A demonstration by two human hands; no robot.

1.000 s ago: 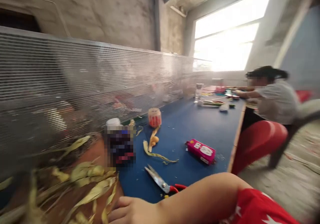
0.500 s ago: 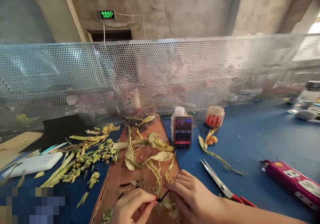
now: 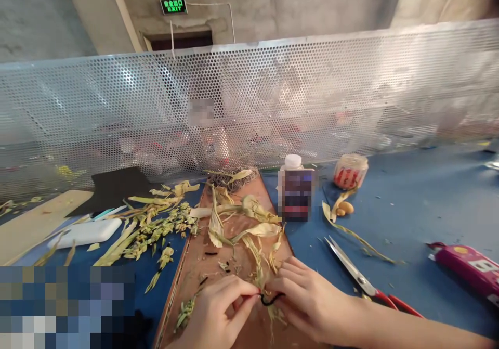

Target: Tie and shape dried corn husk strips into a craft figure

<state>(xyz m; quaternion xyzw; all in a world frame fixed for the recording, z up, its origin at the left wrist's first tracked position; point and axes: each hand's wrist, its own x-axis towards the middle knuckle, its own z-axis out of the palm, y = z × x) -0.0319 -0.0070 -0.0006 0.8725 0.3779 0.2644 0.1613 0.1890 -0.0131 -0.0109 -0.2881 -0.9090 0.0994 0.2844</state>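
Note:
My left hand (image 3: 223, 307) pinches one end of a short, bent black cord (image 3: 268, 302) between thumb and fingertips. The fingers of my right hand (image 3: 312, 298) close on the cord's other end. Between the two hands the cord sags in a small curve above the brown board (image 3: 230, 258). Dried, yellowish leaves (image 3: 255, 230) lie on the board just beyond my fingers, with small black scraps (image 3: 211, 254) to their left. To the right of my right hand, red-handled scissors (image 3: 353, 271) rest with their blades slightly apart.
Dried stalks with buds (image 3: 156, 234) spread left of the board, near a white case (image 3: 86, 233). A white-capped bottle (image 3: 294, 193), an open jar (image 3: 350, 171) and a maroon pouch (image 3: 468, 266) stand or lie rightward. A perforated metal screen (image 3: 249, 104) closes off the back.
The view has shifted, so the table objects appear farther right and slightly higher. Both hands keep hold of the black cord, which now shows a deeper curve between them.

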